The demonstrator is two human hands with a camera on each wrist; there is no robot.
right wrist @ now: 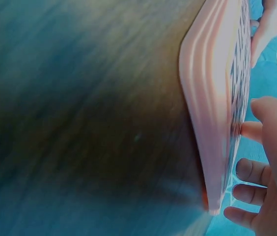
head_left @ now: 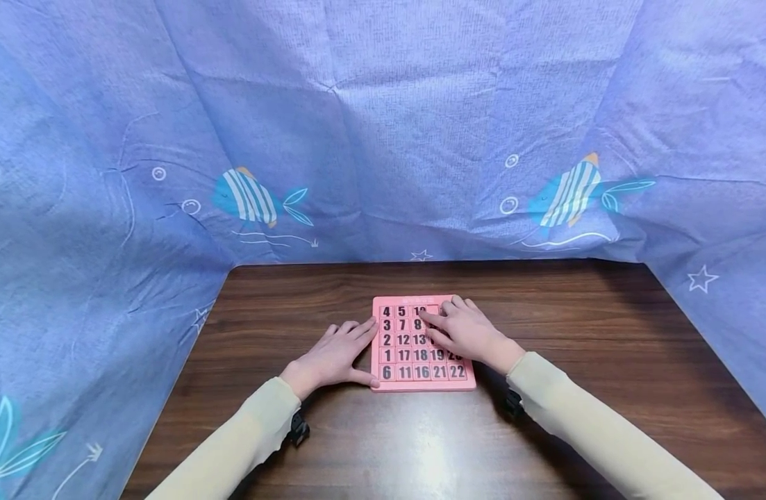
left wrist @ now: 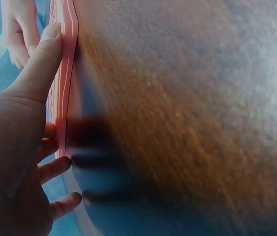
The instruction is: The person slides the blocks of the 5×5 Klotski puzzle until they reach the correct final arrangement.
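My right hand [head_left: 469, 332], fingers loosely extended, reaches over the number tiles [head_left: 403, 340]; my left hand [head_left: 335, 354], splayed, touches the pink board [head_left: 423, 386] flat on the tabletop [head_left: 282, 298]. Skewed pushing could jam tiles; light bracing, let the board skid.

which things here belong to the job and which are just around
In the job:
pink number board
its number tiles
left hand, on the board's left edge
right hand, over the tiles

Just around:
wooden table
blue fish-print fabric
black wrist devices
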